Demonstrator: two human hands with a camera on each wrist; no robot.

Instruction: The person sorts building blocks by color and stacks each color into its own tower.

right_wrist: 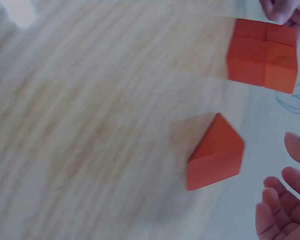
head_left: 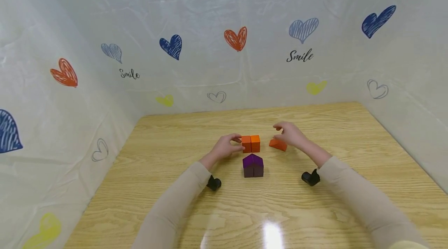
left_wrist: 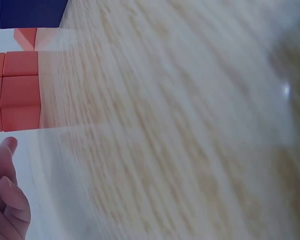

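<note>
Two orange cubes (head_left: 251, 144) stand side by side on the wooden table. My left hand (head_left: 226, 145) is at their left side, thumb and forefinger spread right at the left cube's face; loosely bent fingers (left_wrist: 12, 195) show below the cubes in the left wrist view. An orange triangular block (right_wrist: 216, 155) lies to the right of the cubes. Over and just beyond it hovers my right hand (head_left: 289, 134), fingers parted, with a gap between them and the block in the right wrist view. Nearer to me is a purple house shape (head_left: 253, 166) of blocks, a peaked top over a two-part base.
The wood-grain table (head_left: 168, 140) meets a white sheet (head_left: 196, 74) printed with hearts at its back and sides. Black wrist devices (head_left: 214, 183) hang under both sleeves, close above the table. Light glares off the table's near part.
</note>
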